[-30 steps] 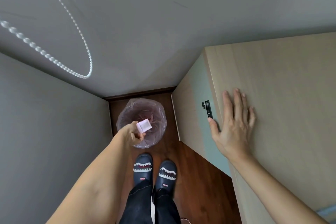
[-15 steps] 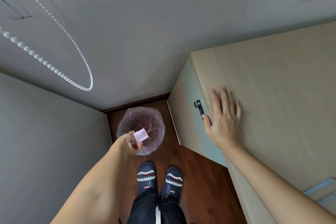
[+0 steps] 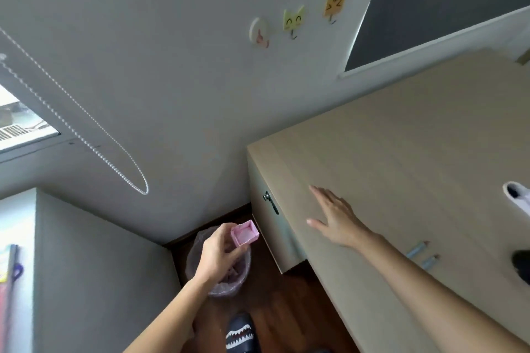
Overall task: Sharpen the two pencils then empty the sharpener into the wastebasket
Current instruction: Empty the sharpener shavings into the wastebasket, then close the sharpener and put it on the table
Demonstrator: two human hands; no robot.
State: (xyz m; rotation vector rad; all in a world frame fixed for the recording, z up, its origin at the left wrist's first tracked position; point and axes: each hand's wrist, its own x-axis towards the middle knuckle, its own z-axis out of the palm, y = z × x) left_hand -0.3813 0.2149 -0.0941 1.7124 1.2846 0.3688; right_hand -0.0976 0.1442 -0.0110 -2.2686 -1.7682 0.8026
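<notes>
Left hand point(image 3: 219, 252) closed around a small pink sharpener tray point(image 3: 244, 232), fingers on its underside and near wall, open face turned up. Held above the wastebasket point(image 3: 235, 281), over its rim on the side nearest the bench point(image 3: 401, 152). Looks like thin moulded plastic: very light, stiff, smooth enough to slip if pinched loosely, likely to crack under a hard squeeze. Best gripped across two opposite walls, clear of the open mouth, with gentle pressure only. No shavings visible inside; blur prevents certainty. Right hand point(image 3: 335, 218) open and empty, fingers spread, at the bench top near its left edge; contact unclear. Two pencils point(image 3: 421, 253) lying side by side further along the bench, toward its near edge.
</notes>
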